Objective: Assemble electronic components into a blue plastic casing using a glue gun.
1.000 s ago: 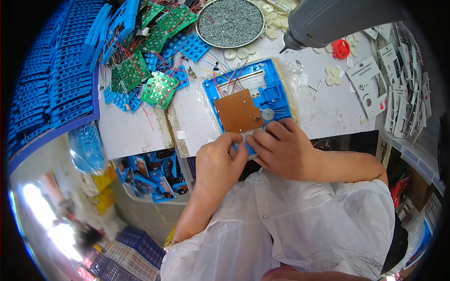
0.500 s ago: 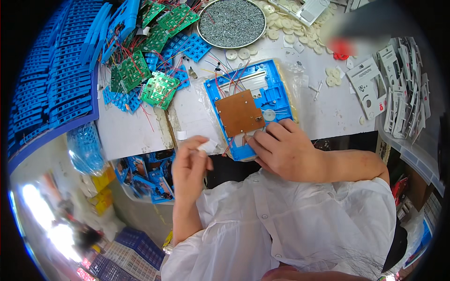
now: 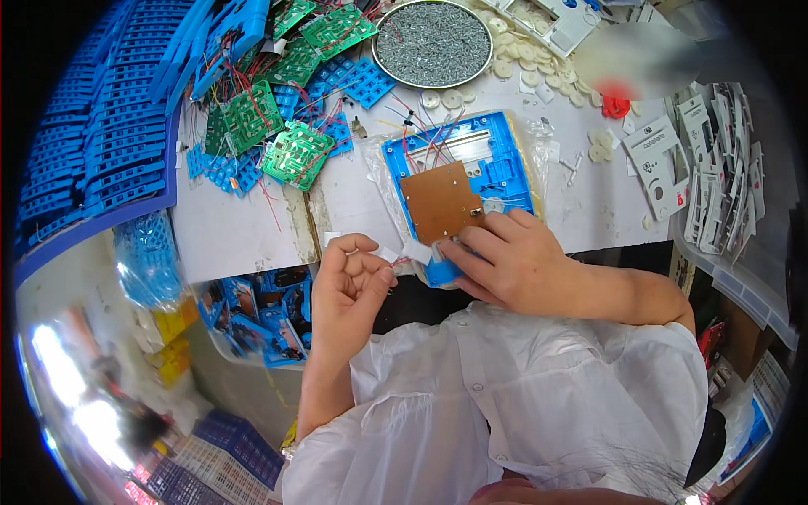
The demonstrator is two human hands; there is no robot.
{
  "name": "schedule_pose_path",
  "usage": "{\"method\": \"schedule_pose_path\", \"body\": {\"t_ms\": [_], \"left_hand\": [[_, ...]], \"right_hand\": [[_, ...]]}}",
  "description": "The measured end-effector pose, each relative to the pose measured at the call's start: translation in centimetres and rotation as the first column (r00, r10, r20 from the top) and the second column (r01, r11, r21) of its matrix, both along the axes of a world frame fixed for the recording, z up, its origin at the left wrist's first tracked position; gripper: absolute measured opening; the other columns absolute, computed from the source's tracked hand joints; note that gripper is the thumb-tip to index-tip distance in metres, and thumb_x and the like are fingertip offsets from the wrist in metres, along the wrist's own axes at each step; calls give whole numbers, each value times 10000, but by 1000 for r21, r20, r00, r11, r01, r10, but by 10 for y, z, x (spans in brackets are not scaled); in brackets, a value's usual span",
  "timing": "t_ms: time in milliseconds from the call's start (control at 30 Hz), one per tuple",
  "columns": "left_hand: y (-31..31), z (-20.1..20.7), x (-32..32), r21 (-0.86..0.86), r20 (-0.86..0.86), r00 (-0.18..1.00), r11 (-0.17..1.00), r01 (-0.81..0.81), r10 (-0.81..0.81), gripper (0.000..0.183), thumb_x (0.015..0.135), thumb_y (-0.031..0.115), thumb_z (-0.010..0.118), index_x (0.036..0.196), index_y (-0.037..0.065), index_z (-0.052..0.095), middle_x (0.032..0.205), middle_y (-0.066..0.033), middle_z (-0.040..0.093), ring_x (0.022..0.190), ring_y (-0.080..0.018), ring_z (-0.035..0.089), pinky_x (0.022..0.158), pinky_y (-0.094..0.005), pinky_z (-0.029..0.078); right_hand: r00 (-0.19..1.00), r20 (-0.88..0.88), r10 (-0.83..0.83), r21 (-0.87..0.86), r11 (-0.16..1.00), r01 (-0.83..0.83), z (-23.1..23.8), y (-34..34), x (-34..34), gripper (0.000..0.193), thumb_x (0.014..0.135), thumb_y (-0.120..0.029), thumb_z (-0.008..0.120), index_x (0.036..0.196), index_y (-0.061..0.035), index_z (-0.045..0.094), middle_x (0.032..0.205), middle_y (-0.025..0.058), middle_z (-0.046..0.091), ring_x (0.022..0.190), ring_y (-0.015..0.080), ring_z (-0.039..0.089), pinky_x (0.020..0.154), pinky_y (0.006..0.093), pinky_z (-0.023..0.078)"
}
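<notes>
A blue plastic housing (image 3: pixel 518 168) lies on a padded, film-covered pad at the table's front edge. A brown circuit board (image 3: pixel 439 202) sits over its left part, with thin coloured wires at the top. My left hand (image 3: pixel 347 286) is closed at the housing's lower left, thumb and forefinger pinching thin red wires (image 3: pixel 401 262). Beside those fingertips a small white tape piece (image 3: pixel 417 250) lies at the housing's edge. My right hand (image 3: pixel 513 261) is closed over the housing's lower edge, fingertips by the board's bottom corner; what lies under them is partly hidden.
Green circuit boards (image 3: pixel 296 156) with wires lie left of the housing, near stacked blue housings (image 3: pixel 126 118). A round tray (image 3: pixel 376 61) of screws stands at the back, beside cream discs (image 3: pixel 526 55). White panels (image 3: pixel 658 168) are on the right. A lower bin (image 3: pixel 261 320) holds blue parts.
My left hand has moved right to the housing's lower left and now pinches red wires. The white tape is now at the housing's edge. My right hand stays on the housing; the view has shifted slightly.
</notes>
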State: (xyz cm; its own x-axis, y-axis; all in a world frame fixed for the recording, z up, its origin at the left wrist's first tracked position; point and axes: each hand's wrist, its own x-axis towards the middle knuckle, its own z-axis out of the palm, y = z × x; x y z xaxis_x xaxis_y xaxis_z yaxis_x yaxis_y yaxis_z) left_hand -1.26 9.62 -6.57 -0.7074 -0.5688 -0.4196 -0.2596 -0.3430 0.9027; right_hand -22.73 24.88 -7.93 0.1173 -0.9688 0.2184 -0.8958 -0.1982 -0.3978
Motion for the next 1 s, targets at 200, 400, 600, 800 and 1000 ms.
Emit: {"method": "schedule_pose_path", "body": {"t_ms": [200,400,600,800,1000], "left_hand": [[-10,1,4,-70,-44,997,996,-58,55,274,972,-21,627,1228,5,531,940,-37,670,844,-71,598,780,-202,459],[-12,2,5,-97,-15,999,995,-40,39,203,978,-28,618,1172,1,563,949,-18,654,832,-61,580,782,-198,449],[-14,16,-17,-470,418,908,846,253,-40,92,950,86,702,978,18,648,711,14,623,642,-40,518,586,-234,412],[-13,8,-39,-519,583,794,673,527,-172,235,948,168,715,798,-7,666,610,-27,613,584,-46,494,537,-256,393],[-13,0,-37,-387,352,917,863,325,-188,260,962,166,702,784,-15,645,603,3,596,570,-45,484,527,-249,369]], "right_hand": [[999,-17,43,85,996,-42,2,-3,1,600,778,-406,791,1283,-115,651,1071,32,591,931,220,552,750,363,409],[996,-78,54,208,977,-37,11,0,9,679,776,-468,783,1343,-148,591,1131,8,554,1016,204,508,803,364,399],[996,-55,63,228,972,-49,14,-1,8,687,784,-462,785,1371,-174,572,1151,16,554,1028,215,515,809,371,402],[999,4,40,171,984,-40,6,9,4,676,784,-445,788,1351,-131,596,1159,39,562,1061,230,525,846,380,438],[996,-72,49,177,984,-36,5,12,7,704,783,-427,788,1375,-101,594,1192,63,566,1059,250,538,886,395,449]]}}
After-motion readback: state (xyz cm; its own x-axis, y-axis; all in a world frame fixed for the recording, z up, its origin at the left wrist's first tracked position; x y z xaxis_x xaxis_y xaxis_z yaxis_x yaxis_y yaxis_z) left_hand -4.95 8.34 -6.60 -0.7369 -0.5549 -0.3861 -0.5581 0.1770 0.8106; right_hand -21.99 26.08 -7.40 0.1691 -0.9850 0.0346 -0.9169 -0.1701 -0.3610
